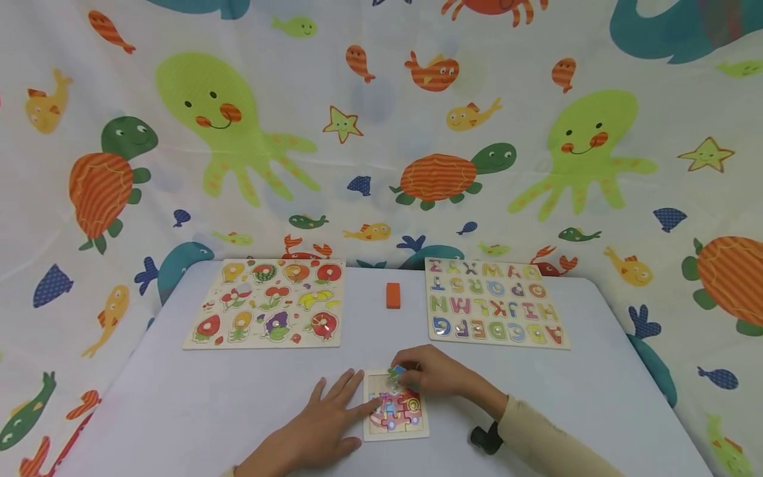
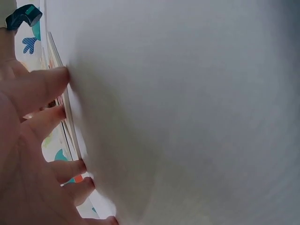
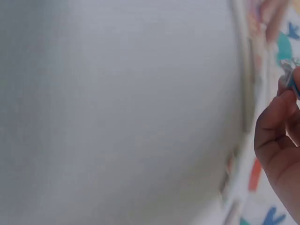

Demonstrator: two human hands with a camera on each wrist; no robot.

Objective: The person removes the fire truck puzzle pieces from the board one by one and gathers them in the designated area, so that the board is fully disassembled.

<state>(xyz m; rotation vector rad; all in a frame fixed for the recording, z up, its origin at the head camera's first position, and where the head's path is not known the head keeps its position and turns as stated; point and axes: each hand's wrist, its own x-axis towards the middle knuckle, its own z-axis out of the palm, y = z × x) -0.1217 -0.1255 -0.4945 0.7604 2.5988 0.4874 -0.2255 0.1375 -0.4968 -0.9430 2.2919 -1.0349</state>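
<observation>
A small square jigsaw board (image 1: 396,436) with a pale wooden frame lies near the front of the table. Several pink and red jigsaw pieces (image 1: 393,419) sit joined in its lower part, while the upper part shows bare backing. My left hand (image 1: 318,424) lies with spread fingers at the board's left side, its index finger reaching over the frame onto the pieces. Above the board's top right, my right hand (image 1: 434,372) pinches a green and blue jigsaw piece (image 1: 397,371) between thumb and fingers. That same piece (image 3: 289,77) appears partly at the right wrist view's edge.
A fruit peg puzzle (image 1: 271,305) stands at the back left and an alphabet puzzle (image 1: 495,301) at the back right. Between them lies an orange block (image 1: 393,295). A black strap-like device (image 1: 487,438) is at my right wrist. A sea-animal curtain (image 1: 381,132) hangs behind.
</observation>
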